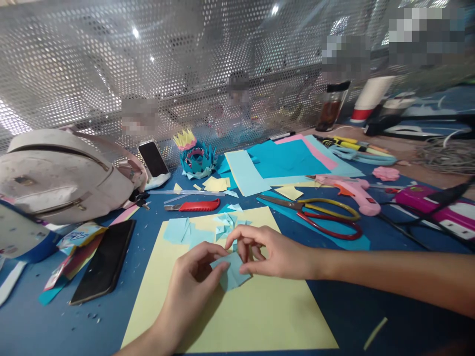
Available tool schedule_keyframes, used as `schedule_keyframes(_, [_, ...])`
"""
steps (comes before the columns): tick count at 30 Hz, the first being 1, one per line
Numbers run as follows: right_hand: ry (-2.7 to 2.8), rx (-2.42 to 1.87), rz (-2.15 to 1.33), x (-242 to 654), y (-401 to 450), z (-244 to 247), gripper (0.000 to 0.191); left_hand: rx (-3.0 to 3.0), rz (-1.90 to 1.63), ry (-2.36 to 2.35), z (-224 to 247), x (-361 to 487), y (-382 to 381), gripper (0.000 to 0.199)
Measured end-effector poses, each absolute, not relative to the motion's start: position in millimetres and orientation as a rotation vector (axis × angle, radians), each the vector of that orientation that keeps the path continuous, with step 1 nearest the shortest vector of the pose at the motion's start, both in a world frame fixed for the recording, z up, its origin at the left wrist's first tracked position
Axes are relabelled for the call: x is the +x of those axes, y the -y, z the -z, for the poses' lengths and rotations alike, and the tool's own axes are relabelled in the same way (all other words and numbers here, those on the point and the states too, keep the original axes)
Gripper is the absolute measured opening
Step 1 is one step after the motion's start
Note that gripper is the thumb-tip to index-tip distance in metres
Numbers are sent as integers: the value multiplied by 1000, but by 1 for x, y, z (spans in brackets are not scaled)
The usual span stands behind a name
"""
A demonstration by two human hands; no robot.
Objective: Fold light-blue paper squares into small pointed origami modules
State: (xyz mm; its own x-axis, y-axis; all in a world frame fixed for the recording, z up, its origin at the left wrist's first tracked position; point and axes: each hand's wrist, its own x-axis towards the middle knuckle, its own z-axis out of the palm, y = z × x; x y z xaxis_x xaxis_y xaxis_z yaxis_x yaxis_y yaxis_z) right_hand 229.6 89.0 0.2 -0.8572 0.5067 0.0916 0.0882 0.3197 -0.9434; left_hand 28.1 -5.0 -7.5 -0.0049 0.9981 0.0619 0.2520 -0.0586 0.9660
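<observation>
L hand (198, 277) comes in from bottom L, forearm angled up & inward, wrist fairly straight, back of hand twd camera. Thumb lies flat on the front of the blue sq. (234, 281), index arched over to its far side, other fingers curled mostly out of sight: thumb & fingers clamped on the sq.'s L part.

R hand (265, 252) reaches in from the R, forearm nearly level across the table (356, 301), wrist slightly bent. Index hooks over w/ tip down by the sq.'s top edge; thumb points L, tip at the R edge; remaining fingers curled btwn, w/ a gap showing twd the thumb. Can't tell if R fingertips actually grip the sq. or just touch it.

Sq. is btwn both hands, tilted, above the yellow sheet (260, 324), approx mid-sheet. Folded blue bits (224, 230) sit just beyond the hands, partly hidden by R hand; flat blue scraps (178, 231) to their L, on the sheet's far L corner.

Past the sheet's far edge: red cutter (200, 205). Scissors (297, 204) lie beyond R forearm, glue gun (349, 188) behind them. Dark phone (106, 264) L of sheet.
</observation>
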Motion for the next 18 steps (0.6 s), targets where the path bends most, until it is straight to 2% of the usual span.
schedule_keyframes(2, [2218, -532, -1522, 230, -89, -1, 37, 1480, -1154, -1387, 6, 27, 6, 11])
schedule_keyframes(5, [2182, -524, -1406, 230, -88, -3, 18, 1580, -1225, -1393, 2, 26, 9, 6])
schedule_keyframes(7, [2157, -488, -1322, 230, -88, -5, 6, 1657, -1256, -1360, 0, 25, 10, 9])
schedule_keyframes(13, [2118, -421, -1223, 232, -89, -5, 14, 1889, -1297, -1367, 1, 23, 10, 24])
schedule_keyframes(18, [2120, -404, -1217, 233, -91, 1, 16, 1564, -1290, -1340, 7, 23, 9, 28])
